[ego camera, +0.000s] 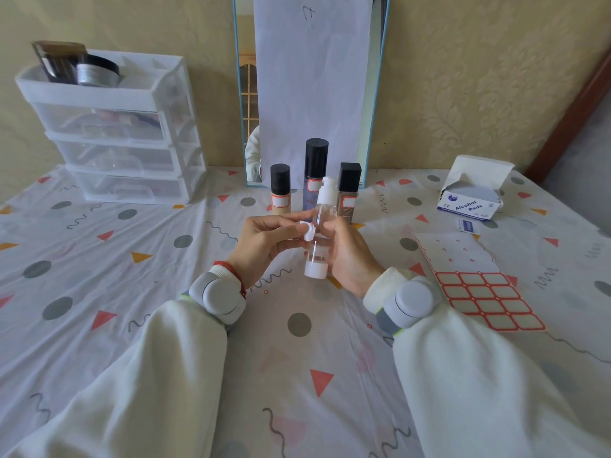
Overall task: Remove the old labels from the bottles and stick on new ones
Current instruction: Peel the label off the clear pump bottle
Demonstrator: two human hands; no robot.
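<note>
A clear bottle (320, 226) with a white pump top is held upright at centre, a crumpled white label (308, 230) at its 9 o'clock. Three dark-capped labelled bottles (280, 190) stand at 12 o'clock; a red-bordered label sheet (476, 282) lies at 3 o'clock.

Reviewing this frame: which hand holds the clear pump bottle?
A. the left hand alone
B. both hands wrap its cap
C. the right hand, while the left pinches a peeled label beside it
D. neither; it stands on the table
C: the right hand grips the clear pump bottle upright above the table, and the left hand pinches a crumpled white label against its side.
</note>
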